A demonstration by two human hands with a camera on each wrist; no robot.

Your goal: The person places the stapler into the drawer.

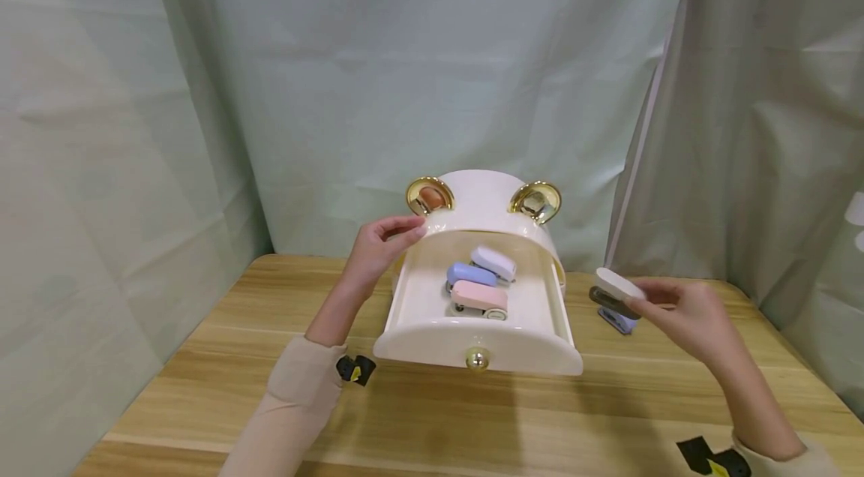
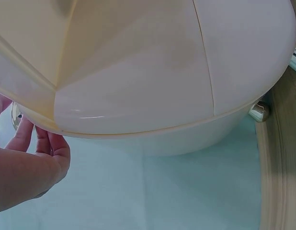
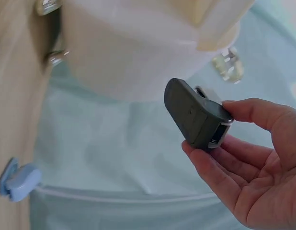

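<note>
White on top and dark grey beneath, the small stapler (image 1: 616, 291) is pinched in the right hand (image 1: 682, 316), held in the air to the right of the open drawer (image 1: 540, 357) and above the wooden table (image 1: 202, 357). Judged by its size and plastic shell, it should be light and rigid, with smooth faces that could slip; the thumb on one flat face and the fingers (image 3: 220, 165) on the other, near the hinged end, appear a sound hold, since squeezing nearer the nose might close it. In the right wrist view its dark base (image 3: 191, 112) faces the camera, nose pointing up and left. The right forearm reaches in from the lower right, palm turned toward the cabinet. Three more staplers lie together in the drawer: a pink one (image 1: 479, 298), a blue one (image 1: 470, 274) and a lilac one (image 1: 494, 262); another blue stapler (image 1: 619, 321) lies on the table below the held one. The left hand (image 1: 378, 248) rests with nearly straight fingers against the upper left edge of the cream cabinet (image 1: 482, 199), just beside its gold ear (image 1: 429, 196), holding nothing.
</note>
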